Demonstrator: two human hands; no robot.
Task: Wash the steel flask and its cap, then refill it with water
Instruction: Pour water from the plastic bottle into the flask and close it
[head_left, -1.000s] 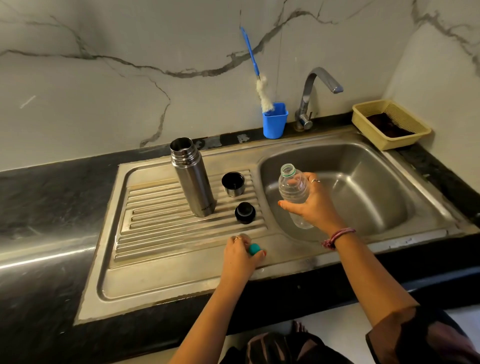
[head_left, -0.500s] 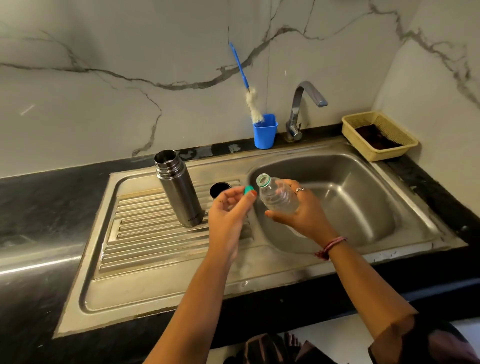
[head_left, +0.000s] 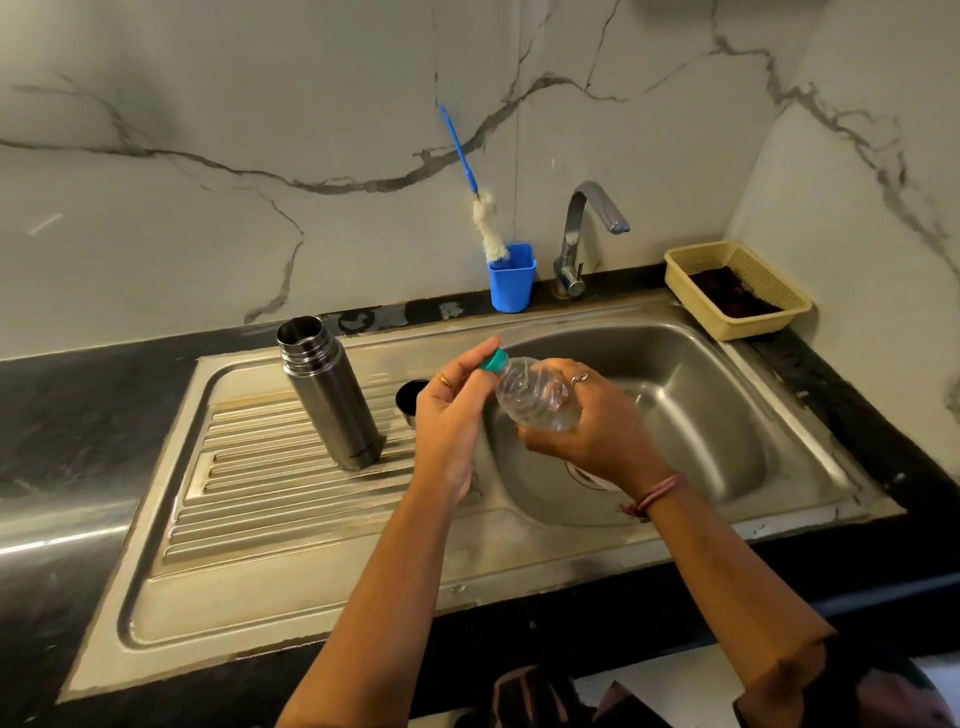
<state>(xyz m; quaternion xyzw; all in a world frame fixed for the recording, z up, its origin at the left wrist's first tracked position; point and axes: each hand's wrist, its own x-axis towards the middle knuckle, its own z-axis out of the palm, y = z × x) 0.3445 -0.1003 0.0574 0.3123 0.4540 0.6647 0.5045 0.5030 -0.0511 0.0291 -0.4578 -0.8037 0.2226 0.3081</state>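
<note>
Steel flask (head_left: 330, 394) upright, uncapped, on sink drainboard (head_left: 270, 499); logo near base too small to read. R hand (head_left: 592, 431) grips clear plastic bottle (head_left: 537, 396) over basin; L hand (head_left: 448, 415) pinches its teal cap (head_left: 492, 360). Marble-look wall, black counter.

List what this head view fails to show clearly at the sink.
- Steel cup: mostly hidden behind the left hand.
- Drain: largely covered by the right hand.
- Plastic bottle: base wrapped by that hand.
- Flask lettering: too small to read.
- Dark contents of the yellow basket: not identifiable.
</note>
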